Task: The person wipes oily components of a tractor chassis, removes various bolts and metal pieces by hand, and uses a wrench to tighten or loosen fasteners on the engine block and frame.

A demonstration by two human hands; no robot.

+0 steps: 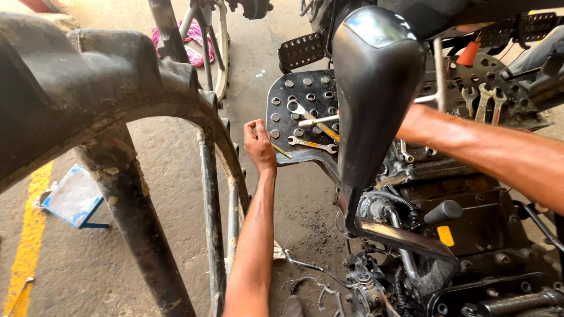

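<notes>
Screwdriver (pixel 281 150) with a yellow shaft — it juts from the left hand (pixel 258 142), at the edge of the perforated black footplate (pixel 288 97) of the machine. The hand's fingers are curled in around the slim tool, closed on it, with the tip pointing down toward the plate's rim. On the plate just beside it lie an open-ended spanner (pixel 311 144) and a ring spanner (pixel 296 108), with another long tool across them.

The step in hand looks like picking a tool off the plate (or setting it down; one frame cannot settle which). A next move would call for a firm pinch so the thin shaft does not slip through the plate's holes.

The right hand is hidden — its forearm (pixel 487 154) reaches in behind the grey lever housing (pixel 376 88), so whether that hand is open or closed cannot be told. More spanners (pixel 483 100) rest on the far plate, and a big lugged tyre (pixel 88 82) fills the left.
</notes>
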